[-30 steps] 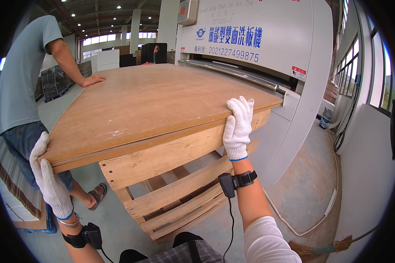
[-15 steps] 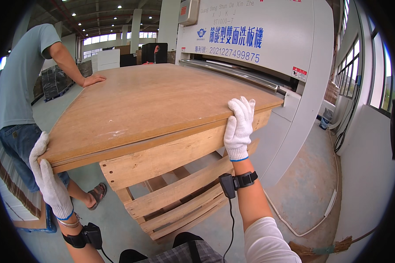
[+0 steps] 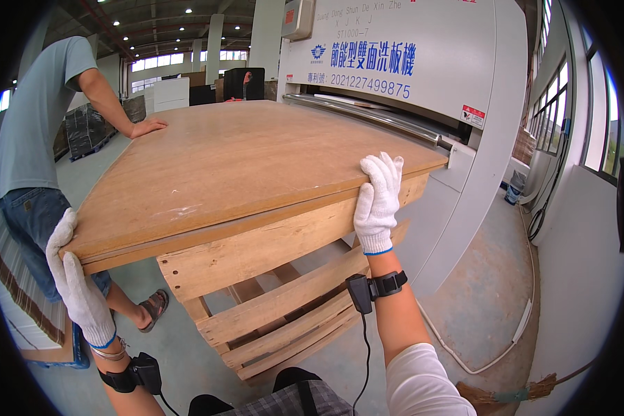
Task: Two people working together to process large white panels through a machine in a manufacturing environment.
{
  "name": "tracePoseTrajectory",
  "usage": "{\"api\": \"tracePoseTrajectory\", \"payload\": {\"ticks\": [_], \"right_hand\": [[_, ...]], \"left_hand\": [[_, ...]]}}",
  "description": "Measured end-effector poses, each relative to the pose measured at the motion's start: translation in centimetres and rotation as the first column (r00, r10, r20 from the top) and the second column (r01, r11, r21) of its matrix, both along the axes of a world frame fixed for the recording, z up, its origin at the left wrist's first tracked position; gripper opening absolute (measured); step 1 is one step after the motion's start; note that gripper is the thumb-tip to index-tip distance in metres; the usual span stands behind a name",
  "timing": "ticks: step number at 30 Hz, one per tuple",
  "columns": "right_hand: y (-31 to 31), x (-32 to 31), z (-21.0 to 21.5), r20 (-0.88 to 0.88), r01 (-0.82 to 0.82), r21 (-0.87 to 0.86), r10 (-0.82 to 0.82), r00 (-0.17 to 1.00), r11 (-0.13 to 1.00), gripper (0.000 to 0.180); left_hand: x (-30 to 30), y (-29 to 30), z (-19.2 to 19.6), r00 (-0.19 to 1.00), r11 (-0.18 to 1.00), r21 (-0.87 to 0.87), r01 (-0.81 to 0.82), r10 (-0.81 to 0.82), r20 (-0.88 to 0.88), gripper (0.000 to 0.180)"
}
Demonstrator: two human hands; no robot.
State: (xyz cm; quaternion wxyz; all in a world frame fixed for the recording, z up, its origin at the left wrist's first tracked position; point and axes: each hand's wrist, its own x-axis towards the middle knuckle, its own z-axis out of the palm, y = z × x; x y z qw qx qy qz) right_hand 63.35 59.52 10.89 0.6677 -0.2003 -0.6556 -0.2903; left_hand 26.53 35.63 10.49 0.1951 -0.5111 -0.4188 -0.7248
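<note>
A large brown wooden board (image 3: 229, 159) lies flat across the view, with another board edge just beneath it. My left hand (image 3: 80, 291), in a white knitted glove, holds the near left corner; its fingers run along the side and the thumb is at the front edge. My right hand (image 3: 378, 204), gloved the same way, rests against the near edge toward the right. Its fingers are stretched over the board's top, palm toward the edge. Under the boards stands a stack of wooden pallets (image 3: 256, 243).
A white machine (image 3: 395, 35) with a metal roller (image 3: 374, 119) at its slot stands beyond the board. At the left, a person (image 3: 41, 125) leans one hand on the board's far left edge. Stacked white sheets (image 3: 21, 305) lie behind that person. A white hose (image 3: 457, 357) crosses the floor.
The other person's body has shifted very slightly to the right. My hands and the board stay in place.
</note>
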Motion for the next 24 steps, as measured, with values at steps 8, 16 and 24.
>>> {"api": "tracePoseTrajectory", "payload": {"ticks": [8, 16, 24], "right_hand": [[0.11, -0.06, 0.02, -0.008, -0.005, 0.012, 0.006, 1.0, 1.0, 0.027], [0.24, -0.09, -0.12, -0.007, 0.003, -0.002, -0.003, 1.0, 1.0, 0.028], [0.04, -0.17, 0.05, -0.008, -0.011, -0.001, 0.011, 1.0, 1.0, 0.028]], "left_hand": [[-0.47, -0.01, -0.16, 1.0, 1.0, 0.001, 0.01, -0.01, -0.021, 0.041], [-0.29, 0.04, -0.2, 0.998, 0.998, 0.006, 0.06, -0.06, 0.015, 0.039], [-0.64, -0.18, -0.21, 0.998, 0.998, -0.015, 0.068, -0.068, -0.012, 0.044]]}}
